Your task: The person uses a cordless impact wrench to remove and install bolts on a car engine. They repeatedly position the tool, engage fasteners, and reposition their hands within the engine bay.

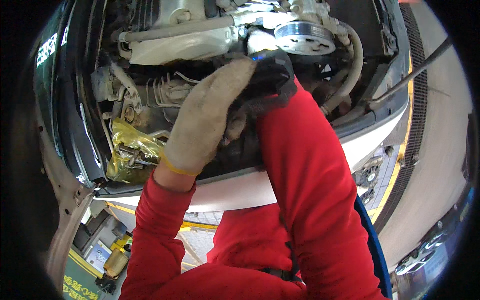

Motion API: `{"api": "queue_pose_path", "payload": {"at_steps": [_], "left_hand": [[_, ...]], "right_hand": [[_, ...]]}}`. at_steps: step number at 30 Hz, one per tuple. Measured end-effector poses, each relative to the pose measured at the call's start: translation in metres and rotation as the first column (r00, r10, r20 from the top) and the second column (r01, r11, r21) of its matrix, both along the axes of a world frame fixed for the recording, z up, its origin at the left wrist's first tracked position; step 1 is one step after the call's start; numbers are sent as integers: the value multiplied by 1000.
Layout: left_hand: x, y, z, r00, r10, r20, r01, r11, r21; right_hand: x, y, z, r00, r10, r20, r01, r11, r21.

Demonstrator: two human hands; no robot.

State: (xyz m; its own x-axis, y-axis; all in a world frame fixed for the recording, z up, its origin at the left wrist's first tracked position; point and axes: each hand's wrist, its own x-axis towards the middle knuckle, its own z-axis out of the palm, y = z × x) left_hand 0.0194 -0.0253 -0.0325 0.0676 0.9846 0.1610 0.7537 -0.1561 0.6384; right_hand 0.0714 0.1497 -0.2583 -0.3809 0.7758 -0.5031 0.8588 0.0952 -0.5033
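My left hand (207,112), in a off-white knit glove with a yellow cuff, is closed around the side of a black box-shaped device (274,75) with a small blue light. That device sits over the end of my right sleeve, at the wrist. Past it shows a bright patch of white glove, my right hand (261,41), reaching into the engine bay beside a ribbed pulley (304,37). Its fingers are hidden by the device and glare. Below both arms runs the car's white front edge (230,192).
A yellow plastic bag (132,155) with metal parts lies at the bay's left front corner. A pale hose (180,31) crosses the engine, and another hose (356,60) curves at the right. A thin dark rod (415,72) slants outward at the right. A floor grate (412,115) runs beyond the car.
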Motion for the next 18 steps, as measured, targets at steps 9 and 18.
{"api": "queue_pose_path", "payload": {"at_steps": [9, 18], "left_hand": [[-2, -2, 3, 1000, -1, 3, 1, 1000, 15], [-1, 0, 4, 1000, -1, 9, 1, 1000, 10]], "right_hand": [[5, -11, 1, 998, -60, -29, 59, 997, -48], [11, -13, 4, 987, -125, -101, 116, 989, -89]]}}
